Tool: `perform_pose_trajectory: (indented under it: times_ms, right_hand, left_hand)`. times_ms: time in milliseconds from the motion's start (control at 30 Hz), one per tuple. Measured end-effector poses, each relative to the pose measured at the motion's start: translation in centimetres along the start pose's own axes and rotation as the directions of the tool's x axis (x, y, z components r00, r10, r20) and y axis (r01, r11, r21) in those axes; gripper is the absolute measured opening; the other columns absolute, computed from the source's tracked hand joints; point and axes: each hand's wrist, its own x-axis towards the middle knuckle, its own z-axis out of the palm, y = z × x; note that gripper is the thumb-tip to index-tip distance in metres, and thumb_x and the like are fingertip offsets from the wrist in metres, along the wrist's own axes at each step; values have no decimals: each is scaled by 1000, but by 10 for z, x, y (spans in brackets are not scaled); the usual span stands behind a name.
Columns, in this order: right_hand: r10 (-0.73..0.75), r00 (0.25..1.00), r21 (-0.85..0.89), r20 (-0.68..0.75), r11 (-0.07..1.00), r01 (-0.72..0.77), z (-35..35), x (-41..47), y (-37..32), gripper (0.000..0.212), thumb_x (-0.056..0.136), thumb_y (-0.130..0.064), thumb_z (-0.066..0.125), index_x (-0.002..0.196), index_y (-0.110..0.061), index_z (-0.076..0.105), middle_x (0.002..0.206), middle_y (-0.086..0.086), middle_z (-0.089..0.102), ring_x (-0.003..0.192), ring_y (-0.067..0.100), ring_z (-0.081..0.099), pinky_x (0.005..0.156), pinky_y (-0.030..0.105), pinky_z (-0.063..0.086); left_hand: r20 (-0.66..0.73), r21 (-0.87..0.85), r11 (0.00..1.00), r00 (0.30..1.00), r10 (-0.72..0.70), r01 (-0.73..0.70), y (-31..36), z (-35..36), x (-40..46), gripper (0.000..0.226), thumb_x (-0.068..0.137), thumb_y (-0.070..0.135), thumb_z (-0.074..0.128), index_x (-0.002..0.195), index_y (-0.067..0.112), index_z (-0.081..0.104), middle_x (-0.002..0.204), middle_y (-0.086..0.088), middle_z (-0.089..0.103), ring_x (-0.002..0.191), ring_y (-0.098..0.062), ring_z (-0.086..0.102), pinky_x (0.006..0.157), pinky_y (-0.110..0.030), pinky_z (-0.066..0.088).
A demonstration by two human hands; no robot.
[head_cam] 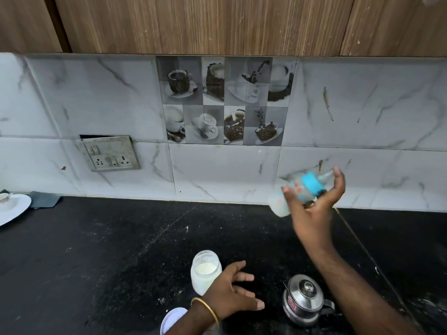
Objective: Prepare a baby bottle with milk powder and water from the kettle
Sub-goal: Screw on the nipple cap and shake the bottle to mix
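My right hand is raised above the black counter and grips the baby bottle, which lies tilted and blurred, its blue collar and clear teat pointing up to the right, milky liquid in its base. My left hand hovers low over the counter with fingers spread, holding nothing, right beside an open glass jar of white milk powder. A small steel kettle with its lid on stands under my right forearm. The jar's white lid lies near the front edge.
The black stone counter runs to a marble-tiled wall with a switch socket. A white plate and a grey cloth sit at the far left. Wooden cabinets hang overhead.
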Motion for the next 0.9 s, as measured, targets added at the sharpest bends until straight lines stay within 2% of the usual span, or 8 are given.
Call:
perform_pose_trajectory:
  times_ms: [167,333,400,500,667,733,800,900]
  right_hand:
    - [186,790,-490,584,857,160,-3,-60,41,93,85,-44,72,139,-68,0,141,-1,49,116,15,60,99,35,51]
    - [-17,998,-31,-68,999,15,7,0,20,95,87,-10,74,151,-33,8,134,14,51,105,23,63,89,17,54]
    - [14,971,-288,237,956,56,9,-20,27,97,88,-17,74,154,-34,5,138,7,50,111,19,60,97,25,52]
    - [192,737,-500,648,837,221,-3,-54,44,92,89,-36,71,145,-56,0,150,-2,41,119,12,56,99,24,44]
    - [-5,1000,-54,-27,999,3,7,0,29,92,88,-12,73,147,-41,9,136,13,47,110,25,61,96,32,55]
    - [49,976,-262,213,965,9,10,-20,42,95,87,-18,74,146,-47,5,138,15,47,111,24,60,99,39,53]
    - [228,791,-479,567,873,92,5,-46,53,94,86,-29,73,141,-58,3,141,10,47,112,17,58,100,36,49]
    - [103,889,-362,446,929,73,6,-21,45,91,88,-28,73,147,-46,6,142,10,47,112,19,60,98,35,52]
  left_hand:
    - [37,51,998,999,-28,26,5,-8,-6,119,41,30,93,145,14,37,124,-4,62,88,-15,74,84,-32,61]
    - [44,77,997,998,-33,30,5,-16,-4,109,40,33,92,137,17,43,124,-4,64,90,-17,74,79,-28,60]
    - [56,88,995,997,-43,38,5,-15,-4,109,40,32,92,137,14,45,123,-5,64,89,-15,74,78,-28,59]
    - [105,114,993,993,-47,35,7,-13,-6,102,43,32,92,133,18,47,122,-4,65,91,-16,73,84,-31,60]
    - [128,145,989,990,-55,36,8,-15,-4,87,45,33,92,123,26,54,122,0,67,96,-18,74,88,-34,61]
    - [128,147,988,990,-60,41,7,-13,-4,86,44,33,92,121,25,54,122,-2,66,95,-19,73,91,-37,60]
    - [142,150,988,988,-65,43,8,-12,-6,86,43,33,92,120,25,55,121,-3,66,93,-18,72,91,-36,60]
    - [154,165,985,986,-71,45,10,-12,-8,81,49,30,92,121,25,55,121,-1,66,93,-16,71,90,-35,60]
